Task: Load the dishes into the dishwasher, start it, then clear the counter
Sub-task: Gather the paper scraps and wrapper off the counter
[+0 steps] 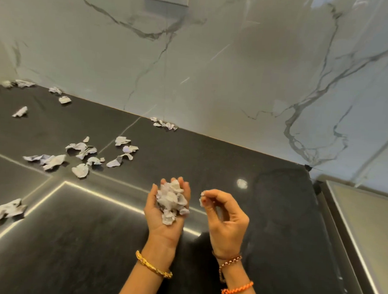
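My left hand (160, 214) is palm up over the black counter (263, 218), cupping a heap of crumpled white paper scraps (171, 200) with its fingers curled round them. My right hand (226, 212) hovers just to the right and pinches one small paper scrap (202, 199) between thumb and fingertips. Several more torn scraps (84, 154) lie scattered on the counter to the left, apart from both hands. A few small scraps (164, 124) sit along the wall edge.
A marble backsplash (215, 69) rises behind the counter. One crumpled piece (7, 210) lies near the left edge, others (20, 111) further back left. A steel-rimmed surface (364, 223) adjoins the counter on the right. A bright reflection (242, 183) shows on the counter.
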